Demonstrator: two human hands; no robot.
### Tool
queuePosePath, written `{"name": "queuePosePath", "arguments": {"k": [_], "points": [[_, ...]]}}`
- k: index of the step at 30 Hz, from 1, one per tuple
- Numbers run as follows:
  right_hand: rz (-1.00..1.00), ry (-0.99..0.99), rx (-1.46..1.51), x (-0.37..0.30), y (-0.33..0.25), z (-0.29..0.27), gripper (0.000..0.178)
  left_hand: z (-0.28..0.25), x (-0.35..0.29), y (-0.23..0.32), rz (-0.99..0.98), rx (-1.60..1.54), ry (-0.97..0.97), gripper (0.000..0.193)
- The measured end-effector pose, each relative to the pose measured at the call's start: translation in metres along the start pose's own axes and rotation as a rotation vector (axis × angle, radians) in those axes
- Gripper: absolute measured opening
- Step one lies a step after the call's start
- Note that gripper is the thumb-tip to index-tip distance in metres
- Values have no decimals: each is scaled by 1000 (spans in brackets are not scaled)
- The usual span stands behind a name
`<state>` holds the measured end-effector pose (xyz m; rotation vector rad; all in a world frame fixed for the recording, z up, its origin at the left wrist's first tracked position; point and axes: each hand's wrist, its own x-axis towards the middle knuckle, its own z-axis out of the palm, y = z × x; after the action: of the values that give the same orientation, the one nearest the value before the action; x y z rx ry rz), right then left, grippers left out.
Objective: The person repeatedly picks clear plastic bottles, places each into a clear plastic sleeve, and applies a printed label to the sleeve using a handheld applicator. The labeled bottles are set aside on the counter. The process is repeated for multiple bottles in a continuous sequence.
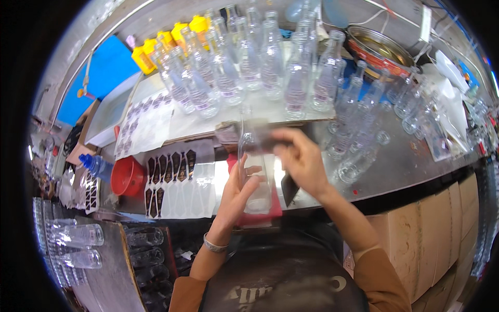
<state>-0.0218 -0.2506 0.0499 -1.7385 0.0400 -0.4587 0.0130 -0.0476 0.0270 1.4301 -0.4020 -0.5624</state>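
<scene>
My left hand [237, 190] is wrapped round the lower body of a clear glass bottle [258, 200], which stands upright in front of me over a red cloth [274, 208]. Beside the bottle's upper part, my right hand [301, 158] is raised with curled fingers. Its fingertips and a dark smear between them and the bottle are blurred, so what they pinch is unclear. To the left lies a backing sheet [207, 195] carrying dark tie-shaped decals [167, 167]. A folded brownish cloth [226, 134] sits just behind the bottle.
Several clear bottles with printed bodies [227, 78] crowd the raised white board [208, 127]. Other bottles [358, 169] stand or lie at right, near a red-sided metal pan [382, 49]. A red bowl [127, 178] and blue-topped bottle [97, 166] are at left. Cardboard boxes [416, 234] stand lower right.
</scene>
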Motion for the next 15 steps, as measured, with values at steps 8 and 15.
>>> {"name": "queuePosePath", "arguments": {"k": [8, 15], "points": [[-64, -89, -208, -72, 14, 40, 45, -14, -4, -30, 33, 11, 73, 72], [285, -206, 58, -63, 26, 42, 42, -9, -31, 18, 76, 239, 198, 64]]}}
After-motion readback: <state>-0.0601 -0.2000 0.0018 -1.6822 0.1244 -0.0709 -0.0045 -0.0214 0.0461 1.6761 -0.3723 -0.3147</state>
